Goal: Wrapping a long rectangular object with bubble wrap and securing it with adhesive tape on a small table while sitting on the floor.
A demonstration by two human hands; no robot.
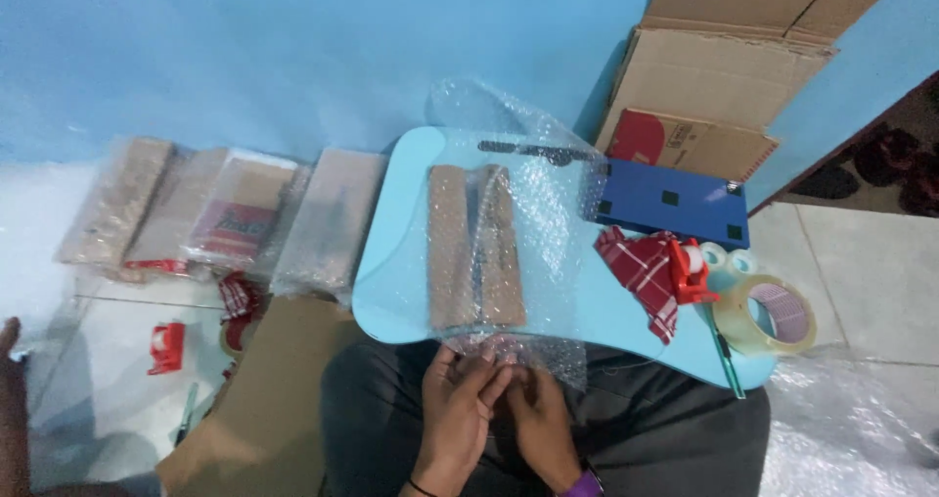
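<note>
Pinching the clear bubble wrap sheet (518,223) edge with left hand (460,399) and right hand (538,414); I reckon the brown cardboard-wrapped parcel (476,248) could slide off the light blue lap desk (606,311) if tugged

Clear plastic bubble wrap (528,213), matt cardboard (474,248)

At your twelve o'clock a brown parcel (476,248) lies in bubble wrap (528,213) on the lap desk (606,311). At ten o'clock, four wrapped brown packets (230,213) line the wall, one with a red label (233,229). At two o'clock stand flattened cartons (734,57).
</note>
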